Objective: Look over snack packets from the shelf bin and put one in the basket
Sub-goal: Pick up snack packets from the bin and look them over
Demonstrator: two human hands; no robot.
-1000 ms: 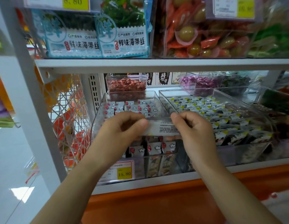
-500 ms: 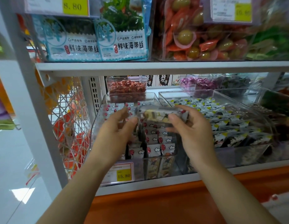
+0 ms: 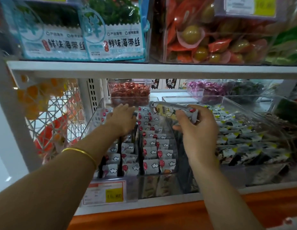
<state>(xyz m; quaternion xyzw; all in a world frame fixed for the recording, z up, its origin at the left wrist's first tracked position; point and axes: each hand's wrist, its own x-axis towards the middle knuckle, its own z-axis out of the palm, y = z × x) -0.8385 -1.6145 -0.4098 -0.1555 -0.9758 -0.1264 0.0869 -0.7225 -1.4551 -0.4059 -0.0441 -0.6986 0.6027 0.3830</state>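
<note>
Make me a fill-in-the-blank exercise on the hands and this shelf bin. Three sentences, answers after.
1. The right hand pinches one snack packet, while the left hand, reaching into the bin, holds ____.
2. The gold bangle is on the ____ wrist.
3. The price tag on the bin's front has a ____ patch.

Missing words: nothing; left; yellow.
</note>
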